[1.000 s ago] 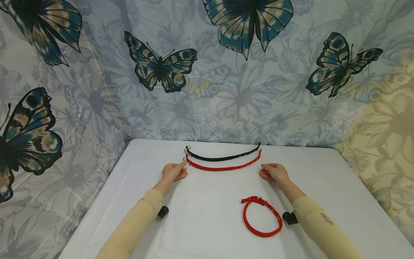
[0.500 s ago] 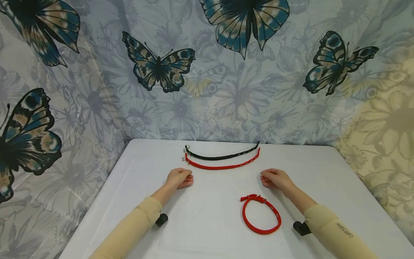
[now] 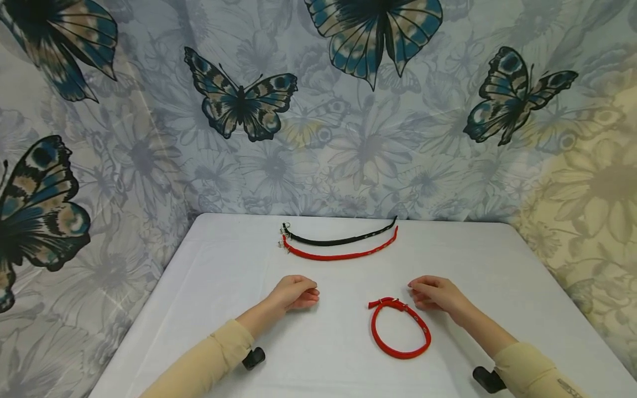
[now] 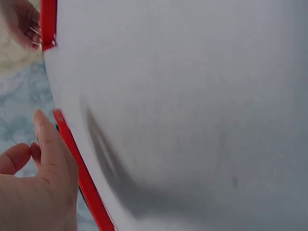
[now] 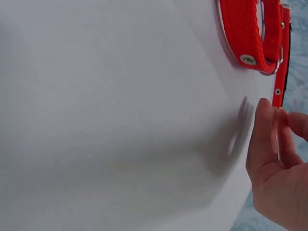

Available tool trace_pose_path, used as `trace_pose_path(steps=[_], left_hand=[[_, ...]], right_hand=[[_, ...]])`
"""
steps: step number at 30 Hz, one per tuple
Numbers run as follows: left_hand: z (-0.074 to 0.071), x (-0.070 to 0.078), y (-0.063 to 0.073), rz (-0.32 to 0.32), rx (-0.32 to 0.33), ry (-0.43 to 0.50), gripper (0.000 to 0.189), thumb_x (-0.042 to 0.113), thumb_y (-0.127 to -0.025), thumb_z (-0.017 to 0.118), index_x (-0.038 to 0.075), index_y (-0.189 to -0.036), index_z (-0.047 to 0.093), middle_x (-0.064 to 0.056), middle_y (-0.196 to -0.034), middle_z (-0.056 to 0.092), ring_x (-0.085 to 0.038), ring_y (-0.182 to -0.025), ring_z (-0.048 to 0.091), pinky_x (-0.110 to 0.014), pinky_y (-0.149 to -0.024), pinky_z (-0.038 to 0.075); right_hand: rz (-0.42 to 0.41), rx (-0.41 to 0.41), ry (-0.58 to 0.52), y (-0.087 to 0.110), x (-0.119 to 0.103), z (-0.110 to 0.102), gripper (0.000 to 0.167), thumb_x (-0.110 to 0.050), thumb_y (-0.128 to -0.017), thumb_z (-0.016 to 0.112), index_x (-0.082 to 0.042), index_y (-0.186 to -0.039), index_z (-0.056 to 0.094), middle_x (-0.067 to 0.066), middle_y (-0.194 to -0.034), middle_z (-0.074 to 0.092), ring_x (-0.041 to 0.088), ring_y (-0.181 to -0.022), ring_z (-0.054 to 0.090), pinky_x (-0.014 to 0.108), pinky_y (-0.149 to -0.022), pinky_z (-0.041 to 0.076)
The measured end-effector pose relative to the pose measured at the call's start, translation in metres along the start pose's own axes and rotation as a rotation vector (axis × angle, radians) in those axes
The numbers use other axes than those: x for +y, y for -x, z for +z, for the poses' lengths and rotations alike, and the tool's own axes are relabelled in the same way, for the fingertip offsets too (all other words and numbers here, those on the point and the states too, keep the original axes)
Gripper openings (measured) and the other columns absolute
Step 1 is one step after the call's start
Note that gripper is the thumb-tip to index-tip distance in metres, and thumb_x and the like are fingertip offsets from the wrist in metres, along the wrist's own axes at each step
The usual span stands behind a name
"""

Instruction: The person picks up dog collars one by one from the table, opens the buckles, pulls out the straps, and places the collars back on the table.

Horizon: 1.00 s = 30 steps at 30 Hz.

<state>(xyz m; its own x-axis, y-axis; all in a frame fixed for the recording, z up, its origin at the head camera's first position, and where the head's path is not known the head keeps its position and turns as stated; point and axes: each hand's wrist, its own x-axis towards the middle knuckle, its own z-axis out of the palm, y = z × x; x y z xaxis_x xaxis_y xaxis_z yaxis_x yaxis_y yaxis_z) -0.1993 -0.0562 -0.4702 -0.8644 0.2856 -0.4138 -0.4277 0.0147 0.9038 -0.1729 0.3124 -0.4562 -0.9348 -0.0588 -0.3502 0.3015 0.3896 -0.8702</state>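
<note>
A red collar, buckled into a ring with eyelets along its strap, lies on the white table. My right hand hovers just to the right of its buckle end, fingers loosely bent and holding nothing. To the left of the ring, my left hand is held over the table, also with nothing in its relaxed fingers. Farther back, an unbuckled red collar stretches out in a shallow curve, its metal buckle to the left. Behind it, parallel, lies a black collar. In the right wrist view, the ringed red collar stands on its edge.
The white-covered table ends at a back edge just beyond the black collar. A butterfly-printed cloth hangs behind and at the sides. A black wrist device sticks out under the left sleeve, another under the right.
My left hand has left the buckle end of the straight red collar and come nearer and rightward. My right hand has drawn back toward me, beside the ringed collar. The collars stay put.
</note>
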Motion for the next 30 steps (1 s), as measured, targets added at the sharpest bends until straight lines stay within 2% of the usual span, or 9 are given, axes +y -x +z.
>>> trace_pose_path(steps=[12, 19, 23, 30], left_hand=[[0.047, -0.009, 0.035, -0.068, -0.185, 0.049, 0.027, 0.011, -0.092, 0.065, -0.010, -0.109, 0.063, -0.011, -0.088, 0.069, -0.012, -0.073, 0.067, -0.028, -0.075, 0.058], [0.070, -0.014, 0.050, -0.123, -0.287, 0.062, 0.030, 0.011, -0.093, 0.064, -0.009, -0.115, 0.063, -0.012, -0.094, 0.069, -0.014, -0.080, 0.068, -0.028, -0.079, 0.057], [0.078, -0.018, 0.054, -0.148, -0.319, 0.084, 0.031, 0.010, -0.093, 0.063, -0.009, -0.117, 0.062, -0.013, -0.098, 0.069, -0.016, -0.084, 0.069, -0.030, -0.082, 0.056], [0.086, -0.025, 0.056, -0.148, -0.311, 0.102, 0.030, 0.009, -0.092, 0.062, -0.008, -0.117, 0.060, -0.014, -0.101, 0.069, -0.015, -0.087, 0.068, -0.028, -0.084, 0.055]], right_hand=[[0.046, 0.031, 0.028, 0.039, 0.012, 0.002, 0.038, -0.028, -0.096, 0.063, 0.004, -0.116, 0.062, 0.007, -0.094, 0.065, 0.020, -0.081, 0.063, 0.029, -0.071, 0.058], [0.055, 0.026, 0.020, 0.058, 0.021, 0.003, 0.036, -0.025, -0.097, 0.062, 0.006, -0.116, 0.062, 0.007, -0.092, 0.065, 0.021, -0.082, 0.063, 0.030, -0.071, 0.058], [0.067, 0.040, 0.013, 0.063, 0.025, 0.004, 0.037, -0.025, -0.096, 0.063, 0.007, -0.115, 0.061, 0.007, -0.092, 0.065, 0.021, -0.081, 0.062, 0.030, -0.071, 0.058], [0.073, 0.064, 0.015, 0.069, 0.033, 0.005, 0.038, -0.026, -0.096, 0.064, 0.007, -0.115, 0.062, 0.006, -0.093, 0.064, 0.020, -0.082, 0.062, 0.028, -0.071, 0.058]])
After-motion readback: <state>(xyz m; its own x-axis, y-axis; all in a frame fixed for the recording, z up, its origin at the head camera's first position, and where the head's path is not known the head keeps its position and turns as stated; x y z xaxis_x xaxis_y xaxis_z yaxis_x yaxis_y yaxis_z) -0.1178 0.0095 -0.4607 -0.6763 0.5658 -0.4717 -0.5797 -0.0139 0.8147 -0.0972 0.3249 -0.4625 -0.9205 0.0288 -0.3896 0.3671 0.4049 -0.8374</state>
